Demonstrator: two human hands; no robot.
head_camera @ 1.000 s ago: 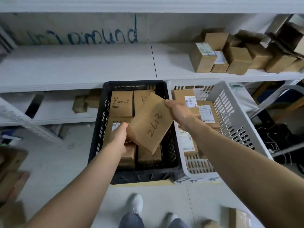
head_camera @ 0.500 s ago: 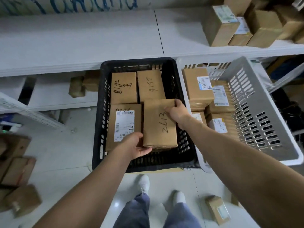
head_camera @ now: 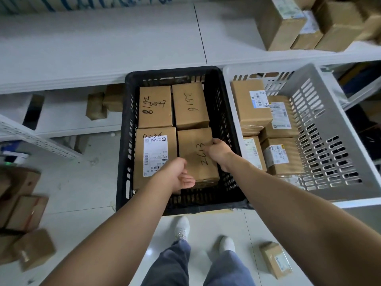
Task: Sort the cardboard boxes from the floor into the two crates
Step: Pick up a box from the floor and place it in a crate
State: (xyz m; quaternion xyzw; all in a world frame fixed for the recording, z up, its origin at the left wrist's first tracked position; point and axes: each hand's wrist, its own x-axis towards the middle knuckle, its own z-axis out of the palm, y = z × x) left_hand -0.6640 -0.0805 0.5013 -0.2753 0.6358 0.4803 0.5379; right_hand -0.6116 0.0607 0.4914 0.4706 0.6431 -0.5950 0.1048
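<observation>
Both outstretched hands (head_camera: pixel 177 176) (head_camera: pixel 219 152) touch box (head_camera: pixel 192 141) inside black crate (head_camera: pixel 171 71).

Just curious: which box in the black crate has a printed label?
The near-left box: it alone carries a white printed label; the other three show only handwriting.

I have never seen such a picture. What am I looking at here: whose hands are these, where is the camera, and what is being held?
There is no machine here: a person works with bare hands. The camera sits on the person's head and looks down at them. In front stand a black crate and a white crate, both with cardboard boxes inside. The right hand pinches the far corner of the box marked 2613, which lies in the black crate. The left hand is at its near corner; whether it grips is unclear. Loose boxes lie on the floor; shelf boxes sit above.
</observation>
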